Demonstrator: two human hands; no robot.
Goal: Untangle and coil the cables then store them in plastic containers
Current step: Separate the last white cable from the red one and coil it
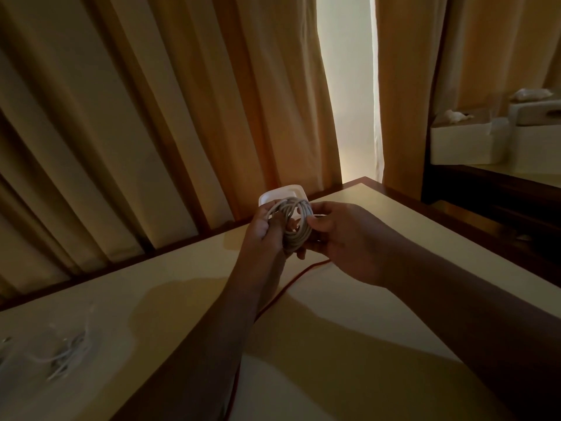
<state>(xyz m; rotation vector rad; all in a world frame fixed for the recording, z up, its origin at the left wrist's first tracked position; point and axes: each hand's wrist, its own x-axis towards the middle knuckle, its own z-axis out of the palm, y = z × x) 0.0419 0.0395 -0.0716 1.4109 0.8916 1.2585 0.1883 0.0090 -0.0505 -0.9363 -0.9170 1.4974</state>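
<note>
coiled white cable (296, 227) held near frame centre above the cream table (158, 287); left hand (264, 229) at the coil's 9 o'clock, fingers curled round its loops; right hand (343, 238) at 3 o'clock, thumb and fingers pinching the coil's edge; white plastic container (280, 193) just behind the coil at 12 o'clock; red cable (274, 302) trailing toward 6 o'clock; tangled pale cables (65, 354) at 8 o'clock, blurred; curtains (151, 117) behind
</note>
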